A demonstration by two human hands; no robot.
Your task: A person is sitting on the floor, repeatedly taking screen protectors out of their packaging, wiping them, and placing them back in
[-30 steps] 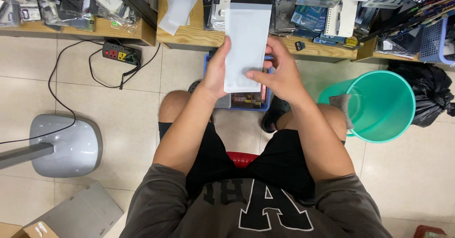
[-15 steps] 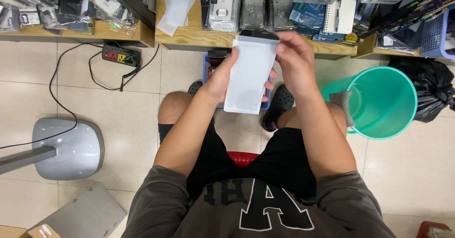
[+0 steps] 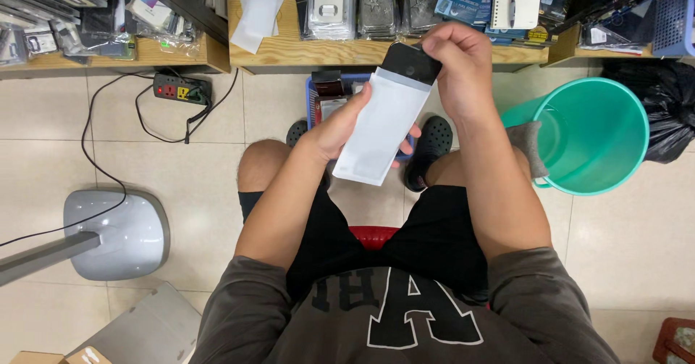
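A seated person holds a white sleeve (image 3: 382, 128) over the knees, its long axis tilted, running from lower left near the left knee up and to the right toward the wooden shelf (image 3: 347, 51). A black phone (image 3: 410, 63) sticks out of the sleeve's open upper end, pointing up and right. The left hand (image 3: 340, 121) cups the sleeve from beneath, fingers wrapped round its lower half and fingertips showing at its right edge. The right hand (image 3: 456, 63) is closed over the top of the phone, pinching it at the sleeve's mouth. Half a second earlier the sleeve stood nearer upright and less of the phone showed; a second ago the sleeve was held almost vertical with both hands on its lower end. A teal bucket (image 3: 604, 136) with a grey cloth (image 3: 531, 143) on its rim stands just beside the right knee. A blue basket (image 3: 322, 96) sits between the feet, a power strip (image 3: 181, 89) lies on the tiled floor, and a grey fan base (image 3: 119, 235) stands well to the left.
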